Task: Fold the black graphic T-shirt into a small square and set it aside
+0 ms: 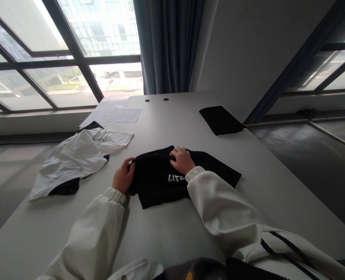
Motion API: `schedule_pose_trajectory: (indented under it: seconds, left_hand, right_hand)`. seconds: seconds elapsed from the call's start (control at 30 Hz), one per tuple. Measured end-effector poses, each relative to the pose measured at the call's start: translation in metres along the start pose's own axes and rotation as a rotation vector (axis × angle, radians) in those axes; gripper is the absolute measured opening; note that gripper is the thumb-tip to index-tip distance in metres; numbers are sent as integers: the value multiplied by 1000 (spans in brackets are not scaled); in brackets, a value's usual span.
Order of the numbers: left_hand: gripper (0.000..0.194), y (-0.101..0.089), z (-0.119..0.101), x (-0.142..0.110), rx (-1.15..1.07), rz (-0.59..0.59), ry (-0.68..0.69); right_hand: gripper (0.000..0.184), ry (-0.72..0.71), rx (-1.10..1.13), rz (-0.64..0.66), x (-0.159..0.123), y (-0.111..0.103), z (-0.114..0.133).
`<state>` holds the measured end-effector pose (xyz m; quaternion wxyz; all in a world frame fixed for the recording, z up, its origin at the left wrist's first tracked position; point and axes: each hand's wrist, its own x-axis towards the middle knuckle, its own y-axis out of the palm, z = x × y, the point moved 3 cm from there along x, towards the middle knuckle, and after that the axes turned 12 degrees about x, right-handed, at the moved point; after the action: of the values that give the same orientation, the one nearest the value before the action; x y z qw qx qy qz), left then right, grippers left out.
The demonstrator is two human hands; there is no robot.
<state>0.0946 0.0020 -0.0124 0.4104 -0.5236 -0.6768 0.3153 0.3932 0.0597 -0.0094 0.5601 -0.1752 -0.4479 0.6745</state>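
Observation:
A black T-shirt point(161, 190) with white lettering lies partly folded on the white table in front of me. My left hand point(124, 175) is closed on its left edge, thumb and fingers pinching the cloth. Farther right, my right hand point(182, 159) grips the shirt's far edge near the middle, just above the lettering. The right hand and sleeve cover part of the print. The shirt's right end spreads flat beyond my right wrist.
On the left a crumpled white and black garment point(76, 155) hangs over the table's edge. Sheets of paper point(125, 115) lie behind it. A folded black cloth point(221, 120) rests at the right edge of the table point(172, 116). Windows and a blue curtain point(169, 46) stand beyond.

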Motion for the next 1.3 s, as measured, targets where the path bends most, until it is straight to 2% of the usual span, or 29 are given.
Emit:
schedule_pose_trajectory:
  seconds: [0.17, 0.27, 0.43, 0.57, 0.77, 1.03, 1.17, 1.23, 1.3]
  left_hand:
    - [18, -3, -8, 0, -31, -89, 232]
    - [16, -8, -12, -1, -26, -132, 273]
    - [22, -7, -11, -1, -34, -171, 242]
    - [36, -1, -3, 2, -29, -192, 209]
    - [45, 4, 4, 4, -23, -204, 200]
    - [55, 2, 3, 3, -47, -227, 180]
    - [55, 0, 1, 2, -45, -228, 195]
    - [55, 1, 2, 3, -15, -212, 154]
    - [59, 3, 7, 3, 20, -176, 52]
  right_hand:
    - [11, -30, 55, -150, -2, -12, 3]
    - [10, 11, 29, -201, -4, -15, 2]
    - [21, 36, 81, -172, -7, -9, -2]
    - [30, -20, 136, -118, -10, -5, -1]
    - [12, -88, 122, -125, -9, -9, 4]
    - [14, -135, 134, -106, -7, -9, 4]
    - [16, -103, 111, -189, -7, -13, 3]
    - [12, -93, 122, -208, -7, -13, 2]
    - [7, -106, 140, -144, -6, -9, 2]
